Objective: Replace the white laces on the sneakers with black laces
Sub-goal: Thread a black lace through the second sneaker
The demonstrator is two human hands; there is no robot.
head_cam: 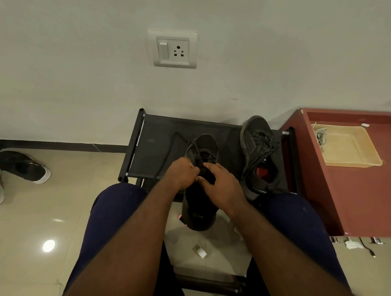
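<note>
A black sneaker [199, 213] lies lengthwise on the front edge of a low black rack [154, 150], toe toward the wall. A black lace [167, 153] runs through its eyelets and trails in a loop to the left over the rack. My left hand [183, 173] is curled and pinches the lace at the sneaker's throat. My right hand [223, 187] rests on the sneaker's opening, fingers bent over the tongue area, touching the lace. A second black sneaker [257, 153] with black laces stands on the rack to the right.
A red-brown cabinet [351, 196] at the right carries a beige tray [348, 146] with pale laces [320, 136] in its corner. Another pair of dark shoes with white soles [21, 170] lies on the tiled floor at the left. Paper scraps [200, 251] lie between my knees.
</note>
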